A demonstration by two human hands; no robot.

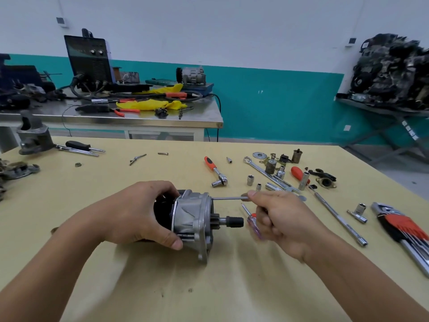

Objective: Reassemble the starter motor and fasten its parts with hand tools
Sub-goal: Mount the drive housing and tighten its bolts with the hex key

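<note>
Head view: a pale yellow board worktop (pixel 116 287) fills the foreground of a workshop whose white wall has a teal lower band. Behind it on the left stands a steel bench (pixel 144 118) carrying one black welding machine (pixel 88 59), a yellow cloth (pixel 148 104) and one grey compressor unit (pixel 191 75). At the worktop's far left edge sit one grey cast housing (pixel 33 135) and, just beside it, one black-handled screwdriver (pixel 81 146). In the near middle the starter motor (pixel 192 219) lies on its side on the worktop, its pinion shaft pointing right. The left hand (pixel 139 212) grips its dark body, fingers over the top and thumb underneath. The right hand (pixel 283 219) pinches one long bolt (pixel 227 198) between thumb and forefinger, the bolt's far tip meeting the motor's flange. Its remaining fingers are curled around a small purple-handled screwdriver (pixel 251 219). Beyond the hands lie one orange-handled ratchet (pixel 216 170), one combination wrench (pixel 262 169), at least four loose sockets, among them a short socket (pixel 250 180), and one red-handled screwdriver (pixel 297 171). Further right lie one long extension bar (pixel 339 217) and one red holder of hex keys (pixel 404 226). An engine (pixel 392 70) stands on a stand at the far right.
</note>
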